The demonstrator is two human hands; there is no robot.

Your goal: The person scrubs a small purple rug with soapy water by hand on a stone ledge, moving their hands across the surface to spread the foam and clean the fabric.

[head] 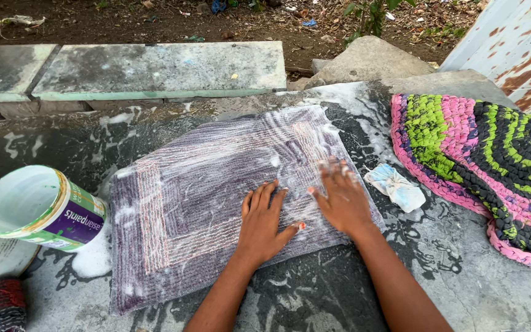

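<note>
A soapy grey-purple rectangular mat (204,197) with pale stripe borders lies flat on a wet stone slab (450,270). My left hand (264,222) rests flat on the mat's near right part, fingers spread. My right hand (341,198) presses flat on the mat's right edge, fingers apart and foamy. Neither hand holds anything. A small blue-and-white soap packet (396,187) lies on the slab just right of my right hand.
A white plastic bucket with a purple label (38,209) lies tipped at the left, foam beneath it. A round braided rug (487,166) in pink, green and black sits at the right. Concrete slabs (155,67), a rock and dirt lie beyond; rusty metal sheet (517,43) at top right.
</note>
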